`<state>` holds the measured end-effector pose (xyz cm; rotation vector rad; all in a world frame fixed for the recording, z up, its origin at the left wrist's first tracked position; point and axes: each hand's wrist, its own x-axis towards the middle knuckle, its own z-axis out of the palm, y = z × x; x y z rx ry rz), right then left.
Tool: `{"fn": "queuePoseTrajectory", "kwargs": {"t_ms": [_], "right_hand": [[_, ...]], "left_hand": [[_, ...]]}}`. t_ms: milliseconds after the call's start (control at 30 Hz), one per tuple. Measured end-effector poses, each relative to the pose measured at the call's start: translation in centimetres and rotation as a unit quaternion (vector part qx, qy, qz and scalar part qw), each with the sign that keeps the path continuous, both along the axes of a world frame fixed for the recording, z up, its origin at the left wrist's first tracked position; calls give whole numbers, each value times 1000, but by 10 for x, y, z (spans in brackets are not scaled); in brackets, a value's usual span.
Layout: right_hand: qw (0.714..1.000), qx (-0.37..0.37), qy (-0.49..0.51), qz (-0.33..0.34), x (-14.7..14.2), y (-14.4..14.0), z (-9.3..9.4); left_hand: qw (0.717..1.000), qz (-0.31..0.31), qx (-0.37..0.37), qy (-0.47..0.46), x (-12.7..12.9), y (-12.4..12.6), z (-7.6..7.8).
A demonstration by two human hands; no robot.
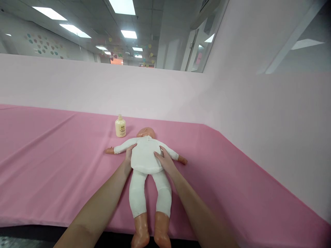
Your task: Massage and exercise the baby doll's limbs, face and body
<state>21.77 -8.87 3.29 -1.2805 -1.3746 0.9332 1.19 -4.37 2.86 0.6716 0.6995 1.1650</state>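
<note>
A white wall (pixel 103 93) is seen behind, and along the right of, a surface covered by a pink sheet (pixel 51 148), which is creased at the left. On the sheet a doll (pixel 147 165) is laid lengthwise, its head toward the wall, its arms spread and its feet apparently reaching past the near edge; for that reason its weight is best kept well back on the sheet.

The doll's torso, covered by a white shirt, is flanked by both hands, which are set well apart from each other. One side is touched by the left hand (pixel 128 155), the other by the right hand (pixel 167 162), each with its thumb laid on the shirt. How far the fingers are closed is partly hidden, so it cannot be told whether either hand is clamped on the doll or only rested there. For good contact, equal, light pressure should be given from both sides, spread through the palms, and the torso should be favoured over the thinner arms.

A pale bottle (pixel 120 127) is stood upright near the doll's head, apart from it; room should be left there so that it is not knocked.
</note>
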Motion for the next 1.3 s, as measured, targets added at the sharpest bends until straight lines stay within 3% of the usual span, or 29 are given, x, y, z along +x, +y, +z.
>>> {"fn": "queuePoseTrajectory", "kwargs": {"t_ms": [100, 200, 533, 733, 933, 1167, 1300], "right_hand": [[994, 6, -84, -70, 2, -1, 2], [991, 41, -97, -88, 3, -1, 4], [993, 88, -72, -31, 2, -8, 11], [989, 139, -49, 5, -2, -17, 22], [982, 174, -61, 39, -4, -32, 36], [990, 113, 45, 75, -5, -44, 44], [982, 127, 111, 81, -1, -45, 45]], "left_hand": [[1000, 16, 4, 17, 4, -5, 4], [999, 34, 3, 35, 6, -9, 10], [998, -4, 53, -20, 9, -36, 37], [997, 44, 47, 35, 3, -42, 49], [997, 57, 55, 14, -1, -51, 61], [989, 116, 88, -11, 14, -75, 80], [986, 122, 118, -6, 27, -91, 79]]}}
